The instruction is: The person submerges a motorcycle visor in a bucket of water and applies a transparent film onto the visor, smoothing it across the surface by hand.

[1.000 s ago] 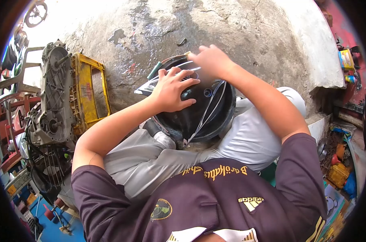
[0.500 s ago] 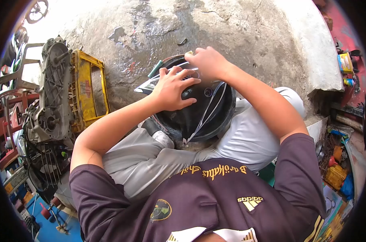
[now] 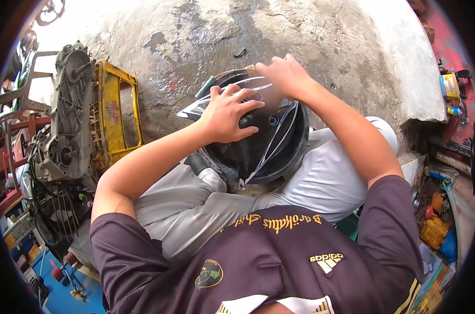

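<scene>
A black plastic panel with silver-white stripes, like a motorcycle fairing, lies across a round black basin between my legs. My left hand rests on the panel with its fingers spread. Beyond it, my right hand is at the far edge of the panel, its fingers curled. Whatever those fingers hold, if anything, is hidden. A small teal cylinder-like piece sits at the basin's far left rim. The panel has a round hole with a bluish rim below my right wrist.
Left of the basin stand a worn yellow crate and a grey metal engine casing. Wet patches mark the concrete floor, where a small dark bent piece lies. Tools and parts crowd the right side by a white ledge.
My right hand has shifted a little to the right along the panel's far edge. My left hand stays spread on the panel, nearly in place.
</scene>
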Available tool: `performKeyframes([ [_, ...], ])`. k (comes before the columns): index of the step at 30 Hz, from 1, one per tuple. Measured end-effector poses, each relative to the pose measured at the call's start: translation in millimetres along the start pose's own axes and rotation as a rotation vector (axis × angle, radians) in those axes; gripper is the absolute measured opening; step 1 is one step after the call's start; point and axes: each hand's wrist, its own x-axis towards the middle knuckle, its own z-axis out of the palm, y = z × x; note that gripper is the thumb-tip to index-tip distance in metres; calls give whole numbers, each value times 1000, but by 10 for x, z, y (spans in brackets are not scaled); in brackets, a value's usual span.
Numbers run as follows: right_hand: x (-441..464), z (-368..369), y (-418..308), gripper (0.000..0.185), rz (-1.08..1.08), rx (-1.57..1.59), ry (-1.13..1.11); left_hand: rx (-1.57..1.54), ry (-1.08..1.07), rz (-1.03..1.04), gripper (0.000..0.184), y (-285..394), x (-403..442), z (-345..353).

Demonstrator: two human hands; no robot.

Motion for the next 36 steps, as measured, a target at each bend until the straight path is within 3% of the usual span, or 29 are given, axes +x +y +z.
performKeyframes([
  [4,53,166,-186,36,-204,10,103,12,-16,-3,64,4,23,2],
  [6,60,110,-139,35,-202,10,120,19,-43,-12,64,15,30,-18],
  [9,55,-56,2,39,-31,5,-9,-1,-5,2,63,3,14,-11],
  [13,46,87,-140,39,-154,34,51,-8,9,10,63,-13,11,19],
  [20,40,-8,67,43,-10,49,-59,0,41,25,61,-30,5,22],
  [26,-8,56,-130,39,-130,204,109,17,22,26,61,-4,29,19],
  [29,36,-120,36,37,41,114,-6,14,11,27,63,-15,11,-2],
  [34,29,89,-156,42,-156,143,109,-1,-25,7,63,-3,19,-3],
  [36,16,36,-165,42,-136,138,94,0,-25,5,63,-11,26,-8],
])
